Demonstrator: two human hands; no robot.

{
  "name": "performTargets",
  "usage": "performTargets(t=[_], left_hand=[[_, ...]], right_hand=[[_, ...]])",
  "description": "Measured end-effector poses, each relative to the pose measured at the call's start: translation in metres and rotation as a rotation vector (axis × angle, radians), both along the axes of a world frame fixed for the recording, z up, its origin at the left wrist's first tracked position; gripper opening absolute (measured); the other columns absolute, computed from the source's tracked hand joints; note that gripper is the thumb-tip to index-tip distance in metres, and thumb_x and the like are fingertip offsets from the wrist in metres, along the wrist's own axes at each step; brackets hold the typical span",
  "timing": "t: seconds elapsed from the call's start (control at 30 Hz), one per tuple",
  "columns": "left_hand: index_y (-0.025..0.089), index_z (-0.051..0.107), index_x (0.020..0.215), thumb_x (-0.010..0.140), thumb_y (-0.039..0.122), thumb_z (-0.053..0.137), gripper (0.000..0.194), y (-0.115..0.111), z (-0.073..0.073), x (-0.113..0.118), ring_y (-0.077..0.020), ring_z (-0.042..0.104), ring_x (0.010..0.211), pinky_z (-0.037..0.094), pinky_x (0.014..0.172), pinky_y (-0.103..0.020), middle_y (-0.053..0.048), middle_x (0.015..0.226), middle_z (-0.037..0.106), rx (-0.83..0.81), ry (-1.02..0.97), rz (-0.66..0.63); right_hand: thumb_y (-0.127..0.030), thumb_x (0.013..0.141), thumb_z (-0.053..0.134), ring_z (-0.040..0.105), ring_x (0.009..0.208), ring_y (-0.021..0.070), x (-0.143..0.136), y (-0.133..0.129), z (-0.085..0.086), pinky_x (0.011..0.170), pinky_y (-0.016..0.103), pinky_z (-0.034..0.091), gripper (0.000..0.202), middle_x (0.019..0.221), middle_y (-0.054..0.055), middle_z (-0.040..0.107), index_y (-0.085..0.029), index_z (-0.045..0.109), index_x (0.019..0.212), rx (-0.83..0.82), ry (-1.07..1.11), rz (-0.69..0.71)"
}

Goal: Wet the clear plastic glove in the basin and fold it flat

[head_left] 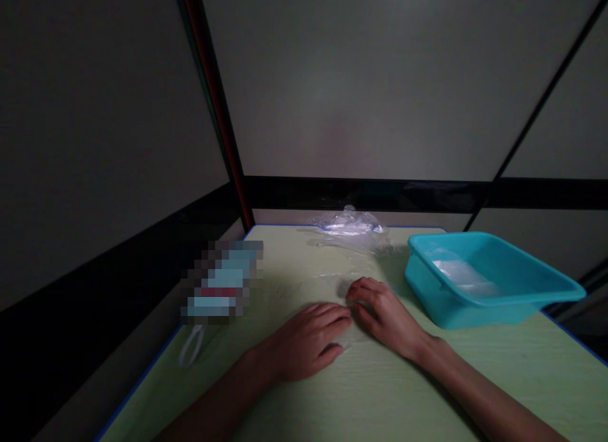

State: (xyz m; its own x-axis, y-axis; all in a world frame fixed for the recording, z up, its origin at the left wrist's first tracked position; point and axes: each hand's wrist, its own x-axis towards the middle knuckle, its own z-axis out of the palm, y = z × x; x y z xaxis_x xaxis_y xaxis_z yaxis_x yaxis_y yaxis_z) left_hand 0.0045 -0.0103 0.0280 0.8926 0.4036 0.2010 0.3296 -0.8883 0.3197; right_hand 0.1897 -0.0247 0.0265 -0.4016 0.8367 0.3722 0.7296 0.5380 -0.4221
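A thin clear plastic sheet or bag (pixel 327 278) lies flat on the pale green table (pixel 403 391), hard to see against it. My left hand (pixel 311 340) rests palm down on it, thumb apart from the outstretched fingers. Just to the right, my right hand (pixel 382 312) touches the same plastic with bent fingers, its fingertips close to those of my left hand. Whether the right fingertips pinch the plastic is too unclear to tell.
Crumpled clear plastic (pixel 354 230) lies at the table's back edge. A turquoise basin (pixel 456 309) on the right holds a flat clear packet (pixel 463 274). A blurred-out object (pixel 223 280) with a white loop (pixel 192 346) is at the left edge. Walls stand behind and left.
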Motion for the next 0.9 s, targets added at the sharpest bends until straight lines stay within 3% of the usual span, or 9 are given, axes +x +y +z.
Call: performTargets(t=[0.27, 0.47, 0.67, 0.9], left_hand=[[0.017, 0.032, 0.124, 0.078, 0.022, 0.045, 0.049, 0.001, 0.005, -0.003, -0.0183, 0.029, 0.118, 0.023, 0.099, -0.034, -0.008, 0.130, 0.034, -0.029, -0.017, 0.036], [0.016, 0.015, 0.131, 0.081, 0.024, 0.039, 0.056, -0.001, -0.006, -0.006, -0.0184, 0.014, 0.125, 0.016, 0.102, -0.035, -0.007, 0.138, 0.016, -0.018, 0.083, 0.027], [0.017, 0.017, 0.131, 0.082, 0.026, 0.038, 0.054, -0.002, -0.011, -0.005, -0.0186, 0.009, 0.126, 0.012, 0.103, -0.035, -0.006, 0.138, 0.015, 0.027, 0.139, 0.028], [0.026, 0.023, 0.129, 0.082, 0.025, 0.039, 0.049, -0.003, -0.008, -0.006, -0.0201, 0.008, 0.126, 0.014, 0.101, -0.037, -0.004, 0.138, 0.013, 0.054, 0.143, 0.022]], right_hand=[[-0.007, 0.075, 0.042, 0.048, 0.083, 0.0179, 0.005, 0.000, 0.005, 0.073, 0.031, 0.037, 0.019, 0.083, 0.005, 0.054, -0.016, 0.055, 0.085, 0.018, -0.021, -0.051], [-0.007, 0.075, 0.041, 0.049, 0.082, 0.0174, 0.007, 0.001, 0.006, 0.073, 0.031, 0.036, 0.021, 0.084, 0.005, 0.054, -0.017, 0.055, 0.087, 0.033, -0.043, -0.051], [-0.008, 0.076, 0.041, 0.050, 0.080, 0.0171, 0.007, 0.001, 0.006, 0.071, 0.030, 0.036, 0.019, 0.082, 0.005, 0.055, -0.016, 0.055, 0.086, 0.025, -0.090, -0.045], [-0.007, 0.075, 0.041, 0.050, 0.082, 0.0172, 0.010, 0.004, 0.003, 0.073, 0.029, 0.036, 0.021, 0.085, 0.006, 0.055, -0.015, 0.055, 0.089, 0.019, -0.096, -0.069]])
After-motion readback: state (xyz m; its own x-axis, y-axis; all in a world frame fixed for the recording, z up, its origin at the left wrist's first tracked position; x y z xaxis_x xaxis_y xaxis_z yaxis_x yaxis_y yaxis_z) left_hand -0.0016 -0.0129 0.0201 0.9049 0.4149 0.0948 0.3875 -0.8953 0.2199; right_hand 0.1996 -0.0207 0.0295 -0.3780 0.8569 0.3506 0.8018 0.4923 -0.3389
